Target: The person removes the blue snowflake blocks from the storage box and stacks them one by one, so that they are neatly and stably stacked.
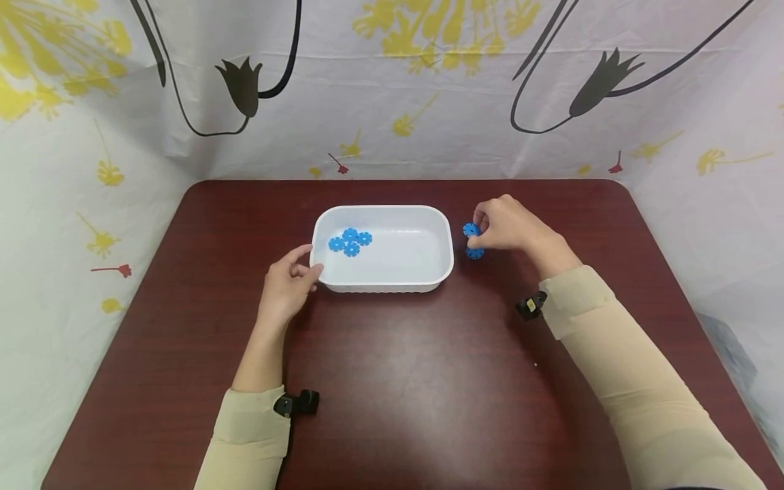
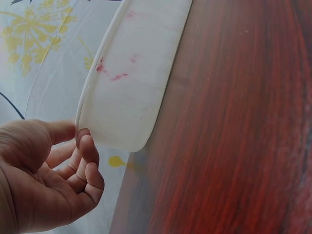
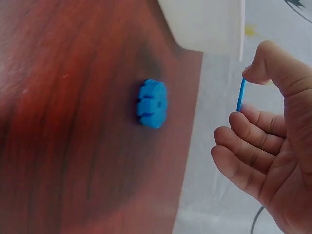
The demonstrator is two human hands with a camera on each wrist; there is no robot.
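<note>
A white plastic tray [image 1: 404,252] stands on the table, with several blue notched discs [image 1: 351,249] lying together in its left part. The thumb and forefinger of my left hand [image 1: 283,289] pinch the rim at the tray's left end; the other fingers curl loosely below, as the left wrist view shows. Right of the tray, my right hand [image 1: 513,226] pinches one blue notched disc [image 3: 241,95] edge-on between thumb and fingertips. Under that hand, a short stack of blue notched discs [image 3: 152,104] sits on the tabletop, apart from the held one.
The dark red wooden table [image 1: 380,381] has rounded far corners. Behind it and at both sides hangs a white cloth [image 1: 392,156] with printed yellow and grey flowers. Each sleeved wrist wears a small black camera [image 1: 531,305].
</note>
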